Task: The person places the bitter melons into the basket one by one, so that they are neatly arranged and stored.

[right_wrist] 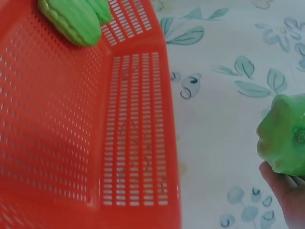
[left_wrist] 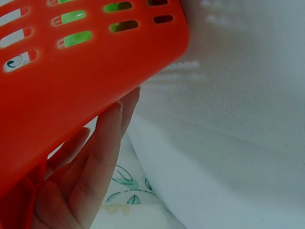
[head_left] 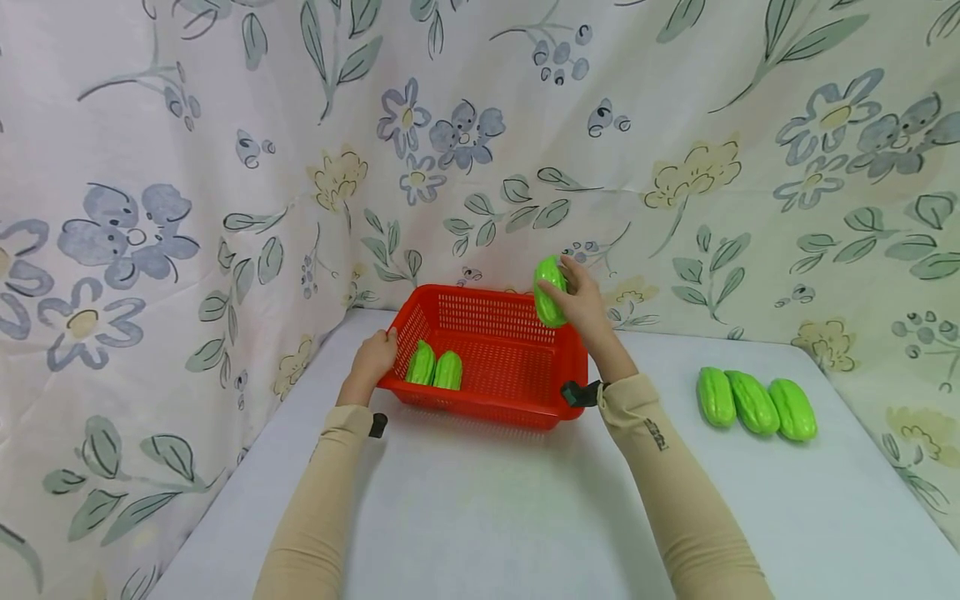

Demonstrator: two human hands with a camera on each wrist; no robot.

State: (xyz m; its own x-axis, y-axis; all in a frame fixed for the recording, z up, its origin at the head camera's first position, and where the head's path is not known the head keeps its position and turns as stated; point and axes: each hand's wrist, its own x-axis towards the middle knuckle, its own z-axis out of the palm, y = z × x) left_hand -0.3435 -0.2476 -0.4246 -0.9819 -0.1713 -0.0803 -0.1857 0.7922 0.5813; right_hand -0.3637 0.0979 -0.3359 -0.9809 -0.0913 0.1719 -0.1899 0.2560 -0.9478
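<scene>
A red perforated plastic basket (head_left: 495,358) stands on the table, and two green bitter melons (head_left: 448,370) lie inside at its left end. My left hand (head_left: 373,358) grips the basket's left rim; in the left wrist view its fingers (left_wrist: 102,143) reach along the outside of the red wall. Over the basket's back right part, my right hand (head_left: 585,304) holds another bitter melon (head_left: 550,292) between thumb and fingers, roughly upright. The right wrist view shows one end of this held melon (right_wrist: 286,136) at the right edge, with much of the hand cut off.
Three more bitter melons (head_left: 753,403) lie side by side on the white table (head_left: 480,517), to the right of the basket. A floral curtain (head_left: 480,167) hangs behind the table and along its left side.
</scene>
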